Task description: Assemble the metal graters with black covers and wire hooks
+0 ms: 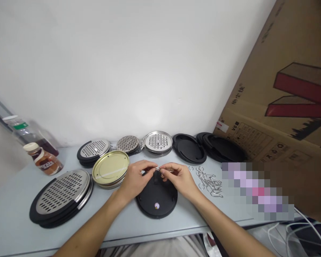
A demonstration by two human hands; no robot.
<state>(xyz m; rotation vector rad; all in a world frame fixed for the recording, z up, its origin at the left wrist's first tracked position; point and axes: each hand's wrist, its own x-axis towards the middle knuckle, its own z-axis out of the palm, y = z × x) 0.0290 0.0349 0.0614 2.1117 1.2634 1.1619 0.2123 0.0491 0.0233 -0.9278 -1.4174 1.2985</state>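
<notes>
A small silver metal wire ring [157, 169] is pinched between the fingertips of both my hands; much of it is hidden by the fingers. My left hand [139, 178] closes on it from the left, and my right hand [178, 177] from the right. Just below them a round black disc [156, 194] lies on the table, with a small round sticker [157, 206] near its front edge. To the right of my right hand, several loose wire rings and hook-shaped wire pieces [210, 182] lie in a heap.
On the blue-grey table [13, 214], gold lids [111, 167], perforated discs in black holders [62, 194], metal grates [158, 142] and black trays [190, 148] stand in stacks. Two bottles [44, 160] are at the left. A large cardboard box [283, 125] leans at the right.
</notes>
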